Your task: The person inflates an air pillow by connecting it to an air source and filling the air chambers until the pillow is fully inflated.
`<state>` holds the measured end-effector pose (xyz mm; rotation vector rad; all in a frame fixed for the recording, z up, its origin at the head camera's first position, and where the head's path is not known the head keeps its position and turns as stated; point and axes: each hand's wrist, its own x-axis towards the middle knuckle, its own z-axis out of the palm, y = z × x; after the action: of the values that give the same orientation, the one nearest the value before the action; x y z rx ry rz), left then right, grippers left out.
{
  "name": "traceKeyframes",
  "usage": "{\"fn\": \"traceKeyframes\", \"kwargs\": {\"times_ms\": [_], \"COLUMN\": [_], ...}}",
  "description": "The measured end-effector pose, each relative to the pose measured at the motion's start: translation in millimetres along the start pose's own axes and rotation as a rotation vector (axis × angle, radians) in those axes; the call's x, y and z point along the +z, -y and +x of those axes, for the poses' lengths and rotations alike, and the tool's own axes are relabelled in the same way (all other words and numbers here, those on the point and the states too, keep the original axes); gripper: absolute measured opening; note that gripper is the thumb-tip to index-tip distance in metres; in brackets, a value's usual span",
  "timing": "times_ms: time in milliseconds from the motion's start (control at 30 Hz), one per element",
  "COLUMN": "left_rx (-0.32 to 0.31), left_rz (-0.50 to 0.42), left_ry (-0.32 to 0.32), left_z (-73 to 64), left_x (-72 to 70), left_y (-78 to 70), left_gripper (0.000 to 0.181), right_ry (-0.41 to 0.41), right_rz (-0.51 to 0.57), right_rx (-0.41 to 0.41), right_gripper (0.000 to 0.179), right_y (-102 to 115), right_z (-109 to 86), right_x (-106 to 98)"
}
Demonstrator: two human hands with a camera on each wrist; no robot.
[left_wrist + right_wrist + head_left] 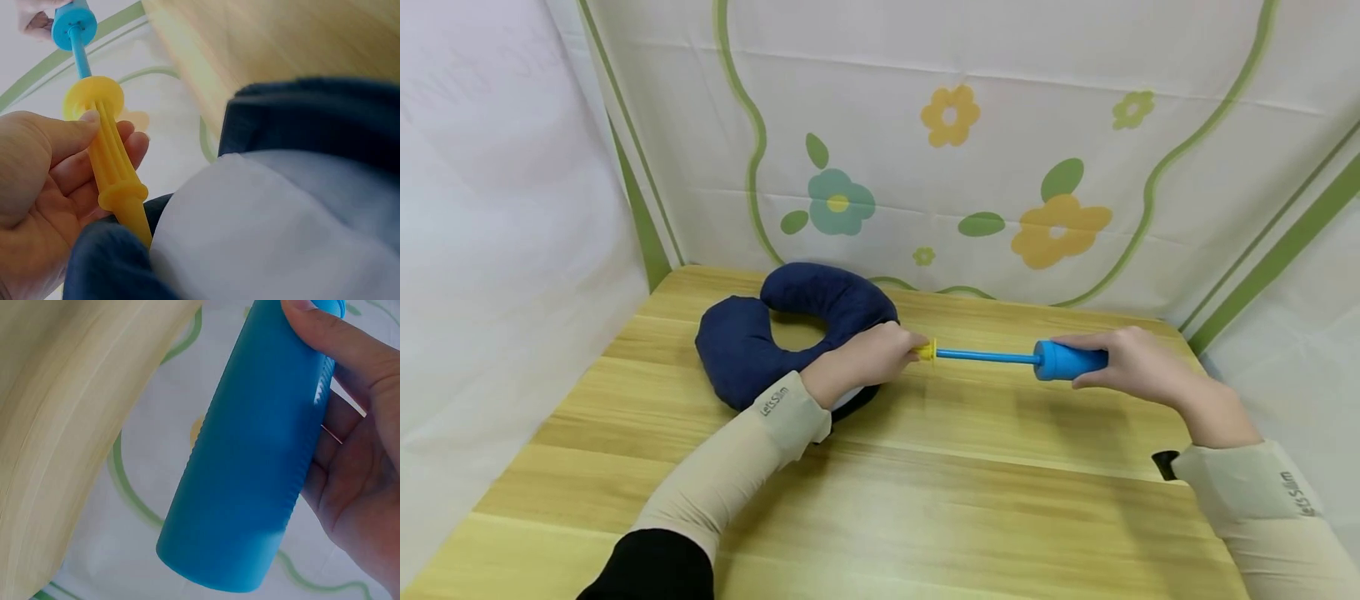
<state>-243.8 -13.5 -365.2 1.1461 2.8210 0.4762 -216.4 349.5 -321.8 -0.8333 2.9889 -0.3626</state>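
A hand pump spans the two hands, its thin blue rod [985,356] drawn out of the blue barrel [1070,361]. My left hand [880,354] pinches the ribbed yellow end [111,144] between thumb and fingers. Around the barrel curl the thumb and fingers of my right hand [1138,367], above the table. A navy U-shaped neck pillow [730,350] lies under and beside the left hand. Close up in the left wrist view, pale white material [250,231] shows between navy folds, and the lower tip of the yellow end is hidden behind them.
The wooden table [880,517] stretches under both arms. Behind it hangs a white cloth [887,108] printed with flowers and green lines, and further white cloth [482,208] covers the left side. Beside the right cuff is a small black thing [1165,464].
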Motion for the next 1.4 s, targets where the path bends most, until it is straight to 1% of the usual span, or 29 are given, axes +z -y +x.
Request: {"fn": "traceKeyframes", "kwargs": {"times_ms": [133, 233, 333, 467, 567, 667, 933, 1100, 1267, 1400], "left_rx": [0.016, 0.01, 0.005, 0.024, 0.036, 0.032, 0.004, -0.007, -0.019, -0.033], "left_rz": [0.002, 0.005, 0.004, 0.034, 0.06, 0.073, 0.092, 0.112, 0.11, 0.103], "left_ry": [-0.012, -0.012, -0.012, -0.028, -0.044, -0.044, -0.022, -0.006, 0.015, 0.031], "left_z": [1.0, 0.2, -0.9, -1.2, -0.8, -0.4, 1.5, 4.3, 6.9, 6.6], "left_x": [1.4, 1.8, 1.9, 2.4, 2.6, 2.7, 4.9, 6.5, 5.7, 6.4], "left_y": [0.8, 0.7, 0.4, 0.3, -0.3, -1.3, -5.4, -6.6, -7.6, -7.4], "left_gripper": [0.021, 0.024, 0.028, 0.026, 0.026, 0.025, 0.025, 0.021, 0.021, 0.024], "right_ry": [-0.009, -0.049, -0.124, -0.218, -0.265, -0.288, -0.273, -0.266, -0.25, -0.183], "right_rz": [-0.05, -0.101, -0.156, -0.226, -0.243, -0.23, -0.217, -0.215, -0.211, -0.196], "right_rx": [0.021, -0.026, -0.087, -0.17, -0.229, -0.268, -0.31, -0.343, -0.354, -0.323], "right_gripper": [0.06, 0.061, 0.062, 0.063, 0.062, 0.062, 0.063, 0.061, 0.062, 0.061], "right_y": [-3, 0, 6, 17, 25, 33, 55, 68, 73, 72], "right_z": [-3.1, -2.5, -1.4, 4.5, 13.6, 23.3, 49.4, 63.2, 68.6, 67.5], "right_x": [0, 4, 9, 17, 25, 33, 50, 58, 61, 57]}}
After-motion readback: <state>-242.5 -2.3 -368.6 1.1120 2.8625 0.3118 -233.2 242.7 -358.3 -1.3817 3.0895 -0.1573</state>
